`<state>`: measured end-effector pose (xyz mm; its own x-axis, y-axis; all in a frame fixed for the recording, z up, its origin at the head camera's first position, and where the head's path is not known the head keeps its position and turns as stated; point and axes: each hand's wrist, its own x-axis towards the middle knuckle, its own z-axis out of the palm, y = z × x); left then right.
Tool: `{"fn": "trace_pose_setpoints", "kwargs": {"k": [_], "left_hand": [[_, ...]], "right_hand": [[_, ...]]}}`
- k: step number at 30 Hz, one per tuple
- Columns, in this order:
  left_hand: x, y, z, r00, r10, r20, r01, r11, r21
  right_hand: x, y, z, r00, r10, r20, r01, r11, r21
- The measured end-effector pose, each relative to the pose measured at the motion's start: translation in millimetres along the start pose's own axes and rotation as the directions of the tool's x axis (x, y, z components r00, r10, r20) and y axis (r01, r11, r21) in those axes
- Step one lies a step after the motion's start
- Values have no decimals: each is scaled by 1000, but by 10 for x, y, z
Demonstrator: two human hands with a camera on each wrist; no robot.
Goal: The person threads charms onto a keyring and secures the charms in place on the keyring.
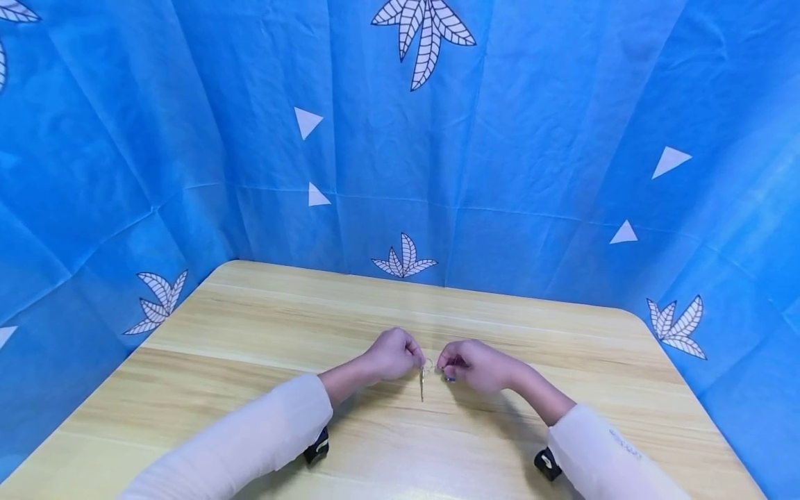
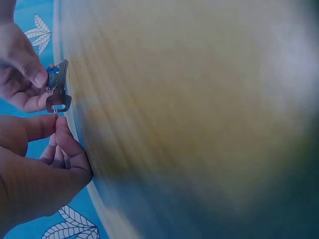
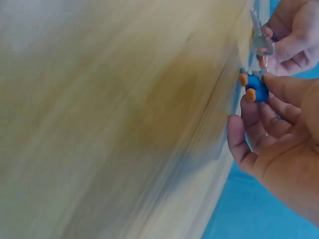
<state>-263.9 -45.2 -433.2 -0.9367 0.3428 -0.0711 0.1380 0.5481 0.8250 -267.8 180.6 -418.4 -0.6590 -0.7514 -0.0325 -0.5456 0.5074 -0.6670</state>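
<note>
My left hand (image 1: 392,355) pinches a thin metal key ring (image 1: 428,362) between thumb and forefinger. A key (image 3: 261,44) hangs from the ring, its shaft pointing down above the table in the head view. Close on the right, my right hand (image 1: 480,366) holds a small blue charm (image 3: 257,89) with orange parts in its thumb and fingers. In the left wrist view, the key's head (image 2: 59,103) is just beyond the left fingertips, and the right hand (image 2: 20,69) is behind. Fingers partly hide the ring and how the charm joins it.
Both hands are above a light wood-grain table (image 1: 262,333) with rounded far corners. Blue curtains (image 1: 400,153) with white leaves and triangles surround its back and sides. A black wrist strap (image 1: 317,446) shows under the left sleeve, another (image 1: 548,464) under the right.
</note>
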Motion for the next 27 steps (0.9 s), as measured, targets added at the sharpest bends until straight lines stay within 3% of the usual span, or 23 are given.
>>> {"fn": "trace_pose_setpoints", "kwargs": {"k": [10,15,27], "left_hand": [[56,46,27,999,-50,-5,50,998,44],[73,42,36,999,-37,1,37,996,79],[61,45,-101,998,-65,-1,64,993,95]], "right_hand": [[14,143,-72,999,32,4,-32,999,15],[20,171,-79,999,35,8,-35,999,32],[-10,209,-95,997,63,-37,-60,996,72]]}}
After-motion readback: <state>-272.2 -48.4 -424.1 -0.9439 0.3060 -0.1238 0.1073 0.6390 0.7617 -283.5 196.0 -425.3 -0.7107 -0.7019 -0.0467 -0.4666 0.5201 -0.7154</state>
